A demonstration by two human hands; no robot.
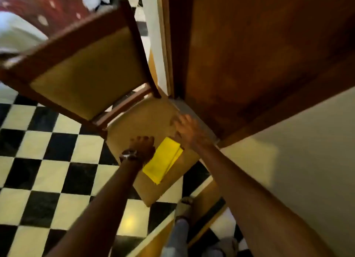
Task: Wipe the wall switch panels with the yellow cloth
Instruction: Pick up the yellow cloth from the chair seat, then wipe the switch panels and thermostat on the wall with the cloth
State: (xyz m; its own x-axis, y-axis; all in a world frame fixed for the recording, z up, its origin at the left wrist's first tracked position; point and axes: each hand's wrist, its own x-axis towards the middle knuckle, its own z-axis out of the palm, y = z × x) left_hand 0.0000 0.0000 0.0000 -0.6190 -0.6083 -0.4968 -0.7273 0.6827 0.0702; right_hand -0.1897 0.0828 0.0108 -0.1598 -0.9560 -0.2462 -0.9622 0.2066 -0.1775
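Head-camera view, looking steeply down, showed a wooden chair (92, 68) with a tan padded seat (142, 120) standing on a black and pale checkered floor (48, 151), beside a dark wooden door (259, 55) and a cream wall (297, 151). A folded yellow cloth (162, 160) lay flat on the seat's near corner. The left hand (143, 147), with a wristwatch (128, 155) on its wrist, hovered at the cloth's left edge, fingers curled down, holding nothing. The right hand (187, 131) reached past the cloth's far corner with fingers spread open (motion blur hid whether it touched the fabric). No switch panels were in sight, so wiping had not begun. A hasty one-corner grab could have let the folded cloth fall open or slide off the seat edge onto the floor.
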